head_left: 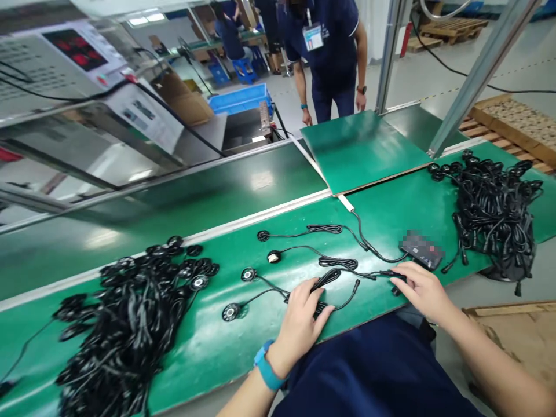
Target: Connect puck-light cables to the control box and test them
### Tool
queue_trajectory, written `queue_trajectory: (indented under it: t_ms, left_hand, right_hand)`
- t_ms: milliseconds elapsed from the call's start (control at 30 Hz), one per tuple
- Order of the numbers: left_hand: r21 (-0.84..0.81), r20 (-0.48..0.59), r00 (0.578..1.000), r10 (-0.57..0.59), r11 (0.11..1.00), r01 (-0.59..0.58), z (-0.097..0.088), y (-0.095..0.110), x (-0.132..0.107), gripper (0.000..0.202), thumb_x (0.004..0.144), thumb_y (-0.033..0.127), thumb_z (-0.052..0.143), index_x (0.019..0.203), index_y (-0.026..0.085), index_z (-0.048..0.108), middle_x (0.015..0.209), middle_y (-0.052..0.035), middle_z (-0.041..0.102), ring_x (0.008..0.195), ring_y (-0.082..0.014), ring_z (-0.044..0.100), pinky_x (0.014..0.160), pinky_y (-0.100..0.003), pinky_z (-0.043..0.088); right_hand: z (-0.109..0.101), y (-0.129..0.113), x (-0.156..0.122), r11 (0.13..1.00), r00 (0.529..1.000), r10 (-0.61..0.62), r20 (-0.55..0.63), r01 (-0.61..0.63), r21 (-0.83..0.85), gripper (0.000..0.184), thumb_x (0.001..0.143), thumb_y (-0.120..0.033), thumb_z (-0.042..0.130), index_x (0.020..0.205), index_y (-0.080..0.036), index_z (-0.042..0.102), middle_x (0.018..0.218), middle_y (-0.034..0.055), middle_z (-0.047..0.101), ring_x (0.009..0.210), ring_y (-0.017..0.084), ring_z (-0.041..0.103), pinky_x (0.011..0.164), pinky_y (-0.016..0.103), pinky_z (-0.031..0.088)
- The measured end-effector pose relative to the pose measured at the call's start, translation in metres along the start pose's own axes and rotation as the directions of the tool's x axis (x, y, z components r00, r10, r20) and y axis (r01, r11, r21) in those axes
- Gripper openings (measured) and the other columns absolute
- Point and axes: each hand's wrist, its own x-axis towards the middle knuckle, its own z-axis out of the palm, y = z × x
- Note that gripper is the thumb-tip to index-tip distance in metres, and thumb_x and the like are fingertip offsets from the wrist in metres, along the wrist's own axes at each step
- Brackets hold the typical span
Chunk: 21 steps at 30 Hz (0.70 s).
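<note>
My left hand [304, 315], with a blue band on its wrist, is closed around the bundled part of black cables on the green table. Two round black discs with pale centres, the upper disc [248, 274] and the lower disc [230, 313], lie at the cable ends left of it. My right hand [419, 286] pinches a black cable connector [391, 273] close to a small black box [421, 250]. Farther back lie two more coiled cables, the far cable [325, 229] and the near cable [339, 263], each with a round end piece at its left.
A big heap of black cables [139, 313] covers the left of the table, and another heap [495, 202] lies at the right edge. A raised green board [365, 150] stands at the back. Beyond it stands a person [325, 58]. A metal post [482, 81] rises at the right.
</note>
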Motion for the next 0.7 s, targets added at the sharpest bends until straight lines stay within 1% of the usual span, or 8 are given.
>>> queue_trajectory:
  t_ms: [100, 200, 333, 400, 467, 567, 633, 700]
  left_hand:
    - [-0.012, -0.032, 0.999, -0.013, 1.0, 0.013, -0.006, -0.005, -0.015, 0.026, 0.1, 0.035, 0.064, 0.122, 0.021, 0.059, 0.131, -0.0153, 0.064, 0.122, -0.0303, 0.063, 0.099, -0.049, 0.058]
    - [-0.032, -0.063, 0.997, -0.04, 0.999, 0.038, -0.015, -0.015, -0.018, 0.029, 0.1, 0.034, 0.064, 0.126, 0.022, 0.058, 0.131, -0.014, 0.065, 0.122, -0.0288, 0.063, 0.102, -0.047, 0.056]
    - [0.093, -0.185, 0.977, -0.107, 0.988, 0.126, -0.034, -0.051, 0.005, 0.039, 0.1, 0.041, 0.061, 0.132, 0.019, 0.057, 0.135, -0.0193, 0.061, 0.127, -0.0352, 0.059, 0.107, -0.055, 0.051]
    - [0.214, -0.197, 0.961, -0.194, 0.948, 0.235, -0.039, -0.074, 0.023, 0.053, 0.1, 0.052, 0.055, 0.137, 0.014, 0.056, 0.141, -0.0251, 0.056, 0.129, -0.0424, 0.056, 0.103, -0.061, 0.051]
    - [0.292, -0.167, 0.952, -0.256, 0.91, 0.296, -0.039, -0.096, 0.039, 0.065, 0.099, 0.059, 0.048, 0.139, 0.009, 0.056, 0.137, -0.0285, 0.056, 0.124, -0.0451, 0.058, 0.097, -0.061, 0.054]
    - [0.286, -0.086, 0.959, -0.27, 0.915, 0.283, -0.033, -0.118, 0.051, 0.061, 0.099, 0.057, 0.043, 0.129, 0.007, 0.062, 0.113, -0.0228, 0.066, 0.104, -0.0386, 0.066, 0.091, -0.052, 0.058]
    - [0.275, -0.08, 0.96, -0.269, 0.92, 0.28, -0.028, -0.125, 0.049, 0.055, 0.1, 0.054, 0.04, 0.121, 0.011, 0.065, 0.103, -0.0192, 0.068, 0.097, -0.0363, 0.067, 0.089, -0.049, 0.059]
    - [0.266, -0.115, 0.949, -0.295, 0.911, 0.316, -0.025, -0.131, 0.043, 0.052, 0.099, 0.056, 0.041, 0.12, 0.013, 0.063, 0.098, -0.0182, 0.068, 0.092, -0.0374, 0.066, 0.084, -0.052, 0.059]
  right_hand:
    - [0.006, 0.007, 0.011, 0.999, 0.999, 0.036, -0.021, -0.036, -0.016, 0.025, 0.1, -0.044, 0.063, 0.104, -0.026, 0.079, 0.105, 0.0047, 0.075, 0.09, 0.021, 0.072, 0.084, 0.034, 0.06]
    - [0.012, 0.008, 0.017, 0.996, 0.995, 0.082, -0.054, -0.083, -0.012, 0.026, 0.1, -0.045, 0.063, 0.104, -0.025, 0.079, 0.104, 0.005, 0.075, 0.094, 0.022, 0.072, 0.085, 0.035, 0.06]
    - [0.018, 0.001, 0.016, 0.998, 0.993, 0.061, -0.104, -0.063, -0.017, 0.024, 0.101, -0.041, 0.062, 0.105, -0.024, 0.078, 0.104, 0.0062, 0.075, 0.095, 0.022, 0.071, 0.088, 0.037, 0.06]
    - [0.02, -0.004, 0.012, 0.999, 0.99, 0.043, -0.135, -0.046, -0.018, 0.023, 0.101, -0.04, 0.062, 0.107, -0.023, 0.077, 0.107, 0.0074, 0.074, 0.092, 0.022, 0.071, 0.087, 0.037, 0.061]
    - [0.02, -0.008, 0.004, 0.999, 0.984, 0.035, -0.173, -0.036, -0.001, 0.024, 0.101, -0.037, 0.061, 0.114, -0.022, 0.075, 0.114, 0.0092, 0.071, 0.082, 0.018, 0.069, 0.081, 0.036, 0.062]
    - [0.014, -0.011, -0.014, 0.998, 0.944, 0.037, -0.327, -0.052, -0.037, 0.025, 0.101, -0.032, 0.062, 0.12, -0.022, 0.072, 0.125, 0.0119, 0.067, 0.086, 0.019, 0.068, 0.082, 0.038, 0.063]
    - [0.007, -0.008, -0.025, 0.988, 0.892, 0.03, -0.452, -0.096, -0.124, 0.023, 0.099, -0.03, 0.064, 0.118, -0.023, 0.073, 0.127, 0.0129, 0.066, 0.105, 0.025, 0.066, 0.094, 0.046, 0.06]
    - [-0.001, -0.003, -0.035, 0.968, 0.853, 0.023, -0.521, -0.15, -0.202, 0.023, 0.097, -0.029, 0.066, 0.117, -0.023, 0.072, 0.13, 0.0141, 0.064, 0.118, 0.03, 0.061, 0.104, 0.055, 0.055]
